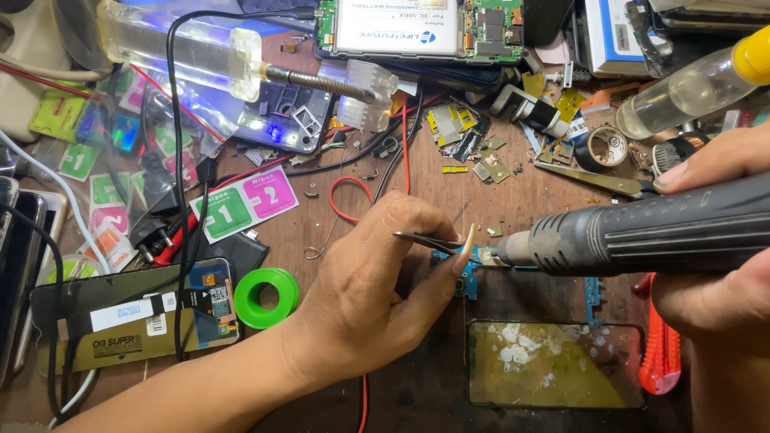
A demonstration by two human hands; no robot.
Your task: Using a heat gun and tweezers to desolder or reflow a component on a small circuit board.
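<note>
My left hand pinches thin metal tweezers, whose tips reach a small blue circuit board lying on the brown workbench. In my right hand is a black hot-air gun, gripped around its ribbed handle, with the metal nozzle almost touching the same board from the right. The tweezers and the nozzle meet over the board's top edge. Part of the board is hidden behind my left fingers.
A worn phone glass lies just below the board. A green solder spool, a phone screen with flex cable, wipe sachets, red and black wires, an orange cutter, a clear bottle and an opened phone crowd the bench.
</note>
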